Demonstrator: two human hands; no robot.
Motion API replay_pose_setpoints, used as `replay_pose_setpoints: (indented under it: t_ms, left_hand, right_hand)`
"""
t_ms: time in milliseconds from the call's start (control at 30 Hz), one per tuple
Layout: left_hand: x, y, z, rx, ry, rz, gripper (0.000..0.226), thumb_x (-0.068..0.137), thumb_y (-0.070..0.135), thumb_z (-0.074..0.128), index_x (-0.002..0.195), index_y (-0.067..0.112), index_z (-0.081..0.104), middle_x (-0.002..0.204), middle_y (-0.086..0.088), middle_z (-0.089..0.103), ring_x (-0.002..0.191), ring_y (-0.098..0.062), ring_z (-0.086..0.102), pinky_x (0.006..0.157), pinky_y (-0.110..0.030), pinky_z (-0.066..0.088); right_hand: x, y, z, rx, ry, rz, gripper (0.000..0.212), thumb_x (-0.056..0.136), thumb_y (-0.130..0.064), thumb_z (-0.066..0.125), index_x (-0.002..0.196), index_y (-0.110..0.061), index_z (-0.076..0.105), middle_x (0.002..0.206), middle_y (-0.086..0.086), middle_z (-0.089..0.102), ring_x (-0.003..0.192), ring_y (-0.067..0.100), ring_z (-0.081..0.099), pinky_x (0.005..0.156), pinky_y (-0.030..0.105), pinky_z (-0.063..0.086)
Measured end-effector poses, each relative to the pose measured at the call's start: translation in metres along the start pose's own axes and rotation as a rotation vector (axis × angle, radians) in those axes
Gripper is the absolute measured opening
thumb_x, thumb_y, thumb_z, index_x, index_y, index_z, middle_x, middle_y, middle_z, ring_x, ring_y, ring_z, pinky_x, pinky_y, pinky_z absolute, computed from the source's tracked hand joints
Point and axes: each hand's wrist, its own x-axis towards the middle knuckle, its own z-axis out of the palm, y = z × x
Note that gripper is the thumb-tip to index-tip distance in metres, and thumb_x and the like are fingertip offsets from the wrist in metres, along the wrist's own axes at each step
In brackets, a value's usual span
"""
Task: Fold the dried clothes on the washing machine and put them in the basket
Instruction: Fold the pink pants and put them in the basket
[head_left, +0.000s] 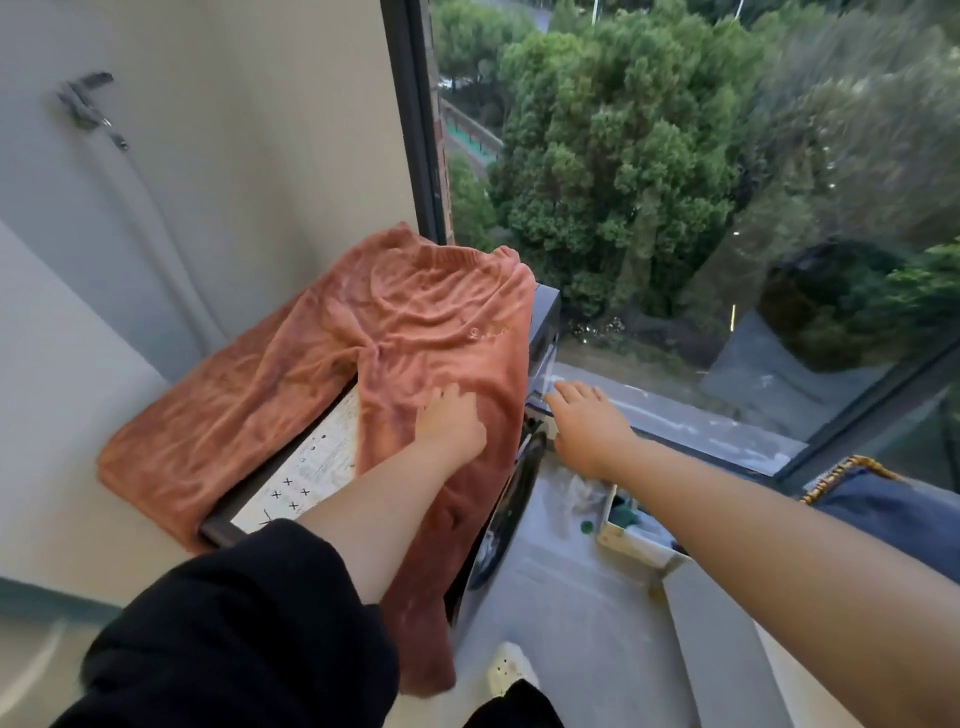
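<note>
A pair of rust-orange fleece trousers (405, 322) lies spread on top of the washing machine (291, 478), waistband toward the window. One leg runs to the left; the other hangs over the machine's front edge toward the floor. My left hand (449, 421) rests flat on the upper part of the hanging leg. My right hand (584, 421) is in the air just right of the trousers, by the machine's front corner, fingers straight, holding nothing. A basket edge with a woven rim and dark blue cloth (857, 493) shows at the right.
The machine stands in a corner between a pale wall (234, 156) and a large window (675, 182). A water tap and hose (88, 109) are on the wall. An open white box with green items (628, 519) sits on the floor to the right.
</note>
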Motion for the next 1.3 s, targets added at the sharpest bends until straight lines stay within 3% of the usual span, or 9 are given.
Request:
replay_pose_setpoints:
  t_ms: [233, 467, 633, 800, 933, 1000, 1067, 1167, 1300]
  left_hand:
    - [0.063, 0.007, -0.009, -0.093, 0.064, -0.124, 0.038, 0.09, 0.019, 0.045, 0.126, 0.009, 0.053, 0.132, -0.01, 0.039, 0.127, -0.029, 0.034, 0.101, -0.039, 0.037]
    - [0.1, 0.018, -0.03, -0.129, -0.169, -0.201, 0.043, 0.088, 0.023, 0.046, 0.13, 0.011, 0.049, 0.137, -0.01, 0.035, 0.128, -0.034, 0.034, 0.105, -0.038, 0.037]
    - [0.116, 0.029, -0.05, -0.14, -0.249, -0.255, 0.044, 0.092, 0.013, 0.035, 0.132, 0.002, 0.051, 0.138, -0.017, 0.046, 0.126, -0.035, 0.038, 0.103, -0.037, 0.033]
    - [0.115, 0.044, -0.044, 0.049, -0.341, -0.227, 0.064, 0.089, 0.055, 0.042, 0.13, 0.007, 0.054, 0.137, -0.02, 0.043, 0.126, -0.035, 0.038, 0.103, -0.037, 0.033]
    - [0.119, 0.078, -0.026, 0.195, -0.331, -0.314, 0.085, 0.081, 0.076, 0.041, 0.13, 0.007, 0.052, 0.136, -0.02, 0.048, 0.128, -0.041, 0.04, 0.101, -0.041, 0.039]
    - [0.128, 0.087, -0.018, 0.199, -0.345, -0.405, 0.085, 0.083, 0.071, 0.044, 0.136, 0.004, 0.045, 0.142, -0.027, 0.039, 0.132, -0.05, 0.031, 0.101, -0.045, 0.041]
    - [0.139, 0.089, -0.014, 0.203, -0.362, -0.473, 0.072, 0.089, 0.051, 0.051, 0.141, 0.003, 0.038, 0.145, -0.029, 0.033, 0.132, -0.054, 0.029, 0.096, -0.045, 0.046]
    - [0.149, 0.088, -0.01, 0.214, -0.451, -0.527, 0.061, 0.093, 0.022, 0.046, 0.147, 0.001, 0.026, 0.15, -0.031, 0.021, 0.134, -0.055, 0.023, 0.095, -0.045, 0.047]
    - [0.142, 0.093, -0.023, 0.217, -0.417, -0.477, 0.063, 0.088, 0.018, 0.058, 0.145, 0.009, 0.033, 0.147, -0.021, 0.034, 0.134, -0.044, 0.033, 0.1, -0.041, 0.045]
  right_hand:
    - [0.073, 0.03, -0.017, -0.16, -0.063, -0.171, 0.066, 0.087, -0.013, 0.052, 0.146, -0.009, 0.023, 0.153, 0.012, 0.018, 0.142, 0.028, 0.014, 0.117, 0.043, 0.015]
    - [0.134, 0.06, -0.027, -0.227, -0.061, -0.337, 0.064, 0.088, -0.009, 0.05, 0.146, -0.01, 0.023, 0.155, 0.009, 0.016, 0.144, 0.026, 0.012, 0.117, 0.041, 0.014]
    - [0.186, 0.069, -0.025, -0.353, -0.088, -0.556, 0.071, 0.085, -0.007, 0.057, 0.147, -0.016, 0.024, 0.154, 0.011, 0.019, 0.143, 0.028, 0.016, 0.116, 0.042, 0.018]
    - [0.219, 0.061, -0.023, -0.193, -0.098, -0.663, 0.051, 0.084, -0.005, 0.055, 0.132, -0.019, 0.048, 0.13, 0.005, 0.052, 0.123, 0.026, 0.046, 0.104, 0.036, 0.036]
    - [0.235, 0.067, -0.034, -0.151, -0.168, -0.721, 0.029, 0.085, -0.005, 0.051, 0.111, -0.014, 0.058, 0.112, 0.006, 0.059, 0.108, 0.027, 0.055, 0.088, 0.036, 0.044]
    - [0.24, 0.069, -0.04, -0.147, -0.178, -0.748, 0.029, 0.087, -0.005, 0.048, 0.113, -0.012, 0.059, 0.112, 0.008, 0.061, 0.107, 0.027, 0.057, 0.086, 0.035, 0.043]
    - [0.244, 0.071, -0.042, -0.152, -0.171, -0.779, 0.037, 0.088, -0.004, 0.048, 0.124, -0.012, 0.055, 0.119, 0.008, 0.061, 0.11, 0.028, 0.057, 0.089, 0.035, 0.044]
    - [0.247, 0.071, -0.042, -0.18, -0.16, -0.806, 0.043, 0.088, -0.004, 0.05, 0.13, -0.015, 0.052, 0.125, 0.006, 0.06, 0.113, 0.029, 0.058, 0.091, 0.037, 0.046]
    - [0.251, 0.07, -0.041, -0.214, -0.136, -0.805, 0.045, 0.091, -0.005, 0.047, 0.134, -0.018, 0.048, 0.128, 0.006, 0.058, 0.115, 0.029, 0.057, 0.091, 0.04, 0.048]
